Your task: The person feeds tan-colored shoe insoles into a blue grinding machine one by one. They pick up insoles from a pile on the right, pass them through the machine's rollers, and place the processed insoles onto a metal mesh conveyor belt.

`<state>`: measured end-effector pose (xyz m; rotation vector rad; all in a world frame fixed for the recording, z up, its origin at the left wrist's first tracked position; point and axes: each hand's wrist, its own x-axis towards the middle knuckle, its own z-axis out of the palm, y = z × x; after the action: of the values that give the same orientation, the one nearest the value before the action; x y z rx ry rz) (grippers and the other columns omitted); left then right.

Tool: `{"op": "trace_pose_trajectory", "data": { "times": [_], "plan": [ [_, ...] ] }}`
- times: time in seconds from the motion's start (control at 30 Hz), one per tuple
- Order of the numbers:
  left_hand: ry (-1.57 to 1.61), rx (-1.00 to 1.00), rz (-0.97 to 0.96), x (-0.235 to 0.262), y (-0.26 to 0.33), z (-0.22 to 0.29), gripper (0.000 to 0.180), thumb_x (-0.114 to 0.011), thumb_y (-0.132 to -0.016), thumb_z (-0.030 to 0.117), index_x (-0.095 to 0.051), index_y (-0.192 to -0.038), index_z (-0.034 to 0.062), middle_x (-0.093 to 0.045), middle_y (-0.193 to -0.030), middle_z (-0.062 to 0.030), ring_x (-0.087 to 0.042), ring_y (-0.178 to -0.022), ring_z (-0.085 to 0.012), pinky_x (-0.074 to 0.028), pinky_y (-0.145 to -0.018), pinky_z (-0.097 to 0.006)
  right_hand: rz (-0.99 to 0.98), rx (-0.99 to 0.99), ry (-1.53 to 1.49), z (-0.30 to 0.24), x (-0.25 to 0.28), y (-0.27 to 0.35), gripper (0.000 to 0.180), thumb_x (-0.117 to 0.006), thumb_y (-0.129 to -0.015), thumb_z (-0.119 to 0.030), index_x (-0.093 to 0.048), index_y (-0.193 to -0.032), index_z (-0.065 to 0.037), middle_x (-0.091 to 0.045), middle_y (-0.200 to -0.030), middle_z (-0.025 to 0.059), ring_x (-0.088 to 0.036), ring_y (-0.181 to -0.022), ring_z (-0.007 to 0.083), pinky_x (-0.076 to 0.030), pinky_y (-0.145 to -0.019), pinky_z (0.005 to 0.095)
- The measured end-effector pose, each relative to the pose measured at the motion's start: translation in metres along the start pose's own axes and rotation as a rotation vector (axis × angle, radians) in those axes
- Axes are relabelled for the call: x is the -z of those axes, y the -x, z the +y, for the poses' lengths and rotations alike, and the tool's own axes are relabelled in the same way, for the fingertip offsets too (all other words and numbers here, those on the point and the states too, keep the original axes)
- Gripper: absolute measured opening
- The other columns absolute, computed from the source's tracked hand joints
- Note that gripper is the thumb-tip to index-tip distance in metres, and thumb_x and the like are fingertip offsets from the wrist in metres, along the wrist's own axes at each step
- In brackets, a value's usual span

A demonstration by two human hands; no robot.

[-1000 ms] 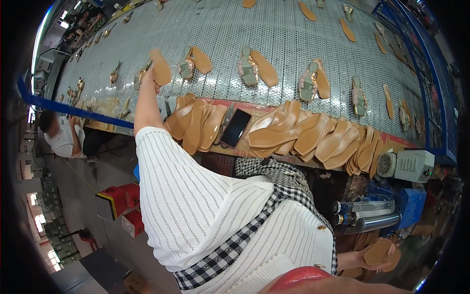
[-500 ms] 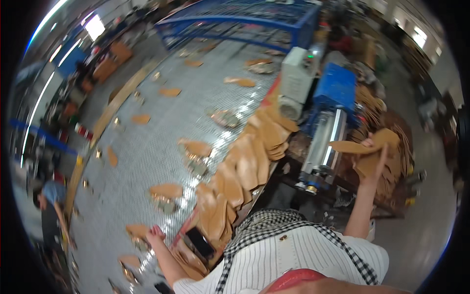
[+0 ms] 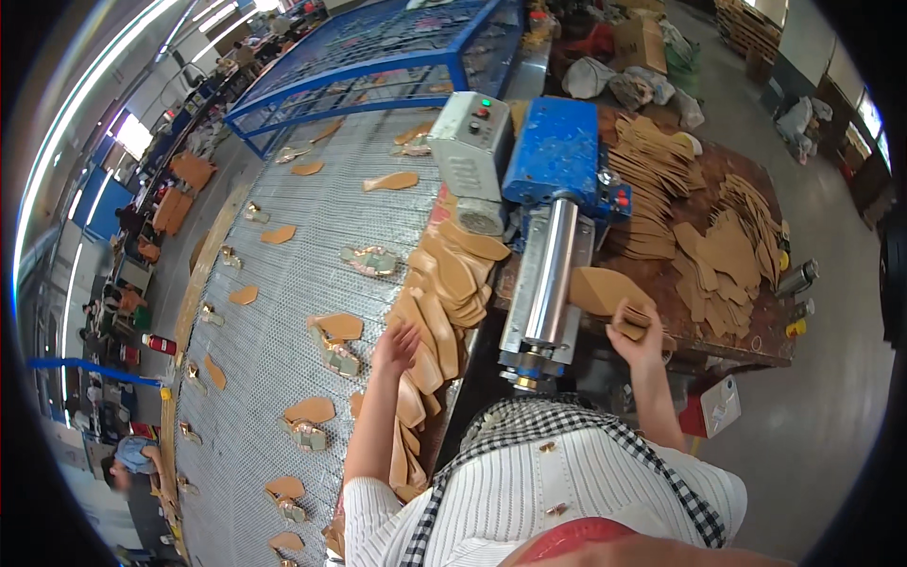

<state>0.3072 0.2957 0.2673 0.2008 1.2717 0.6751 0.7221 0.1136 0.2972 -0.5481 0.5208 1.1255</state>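
Broadly, mesh belt (image 3: pixel 269 354): fills the left of the frame.
Insole pile (image 3: pixel 436 326): centre, left of the roller.
Steel roller (image 3: pixel 550 274): centre, near-upright in the frame.
Held insole (image 3: pixel 600 288): just right of the roller, long axis pointing across it; contact unclear, as is whether more than 1.
Right hand (image 3: pixel 640 335): nearer, fingers curled round the insole's lower-right end.
Left hand (image 3: pixel 398 348): at the pile's left edge, fingers spread, seemingly empty.
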Motion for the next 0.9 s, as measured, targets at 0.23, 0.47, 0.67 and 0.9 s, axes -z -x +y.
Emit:
{"op": "trace_pose_trajectory", "data": {
  "times": [0.23,0.47,0.67,0.9],
  "plan": [
    [-1.475,-1.439,-0.306,-0.183,0.015,-0.025,0.061,-0.059,-0.075,0.016,-0.036,-0.130,0.0060,-0.039,-0.131,-0.0181,-0.041,-0.119,-0.0303,-0.037,-0.095,-0.044,-0.182,-0.086,0.301,-0.004,-0.032,0.021,0.028,-0.047,-0.084,-0.013,-0.048,-0.109,0.001,-0.056,-0.104,0.0120,-0.057,-0.096,0.0232,-0.050,-0.072,0.0345],
    [-1.855,-2.024,-0.589,-0.214,0.004,-0.010,0.050,-0.052,-0.074,0.009,-0.045,-0.123,0.0096,-0.046,-0.128,-0.0096,-0.045,-0.117,-0.0260,-0.037,-0.097,-0.042,-0.157,-0.146,0.547,-0.033,-0.020,0.013,0.028,-0.044,-0.082,-0.008,-0.047,-0.108,0.002,-0.058,-0.100,0.0126,-0.057,-0.082,0.0192,-0.049,-0.065,0.0334],
    [-1.953,-2.432,-0.397,-0.178,0.004,0.045,0.043,-0.053,-0.072,0.015,-0.049,-0.115,0.0203,-0.053,-0.113,-0.0027,-0.053,-0.103,-0.0200,-0.045,-0.086,-0.036,-0.248,-0.054,0.808,-0.045,-0.045,0.015,0.041,-0.046,-0.088,-0.036,-0.043,-0.118,-0.008,-0.050,-0.087,0.0045,-0.045,-0.061,0.0136,-0.038,-0.047,0.0276],
    [-1.933,-2.358,0.010,-0.130,0.042,0.072,0.041,-0.060,-0.066,0.014,-0.052,-0.105,0.0211,-0.051,-0.091,-0.0009,-0.052,-0.088,-0.0176,-0.050,-0.072,-0.033,-0.865,-0.108,0.822,-0.033,-0.062,-0.003,0.086,-0.051,-0.070,-0.069,-0.029,-0.131,-0.011,-0.052,-0.095,0.0053,-0.044,-0.062,0.0133,-0.041,-0.050,0.0280]
  ]
}}
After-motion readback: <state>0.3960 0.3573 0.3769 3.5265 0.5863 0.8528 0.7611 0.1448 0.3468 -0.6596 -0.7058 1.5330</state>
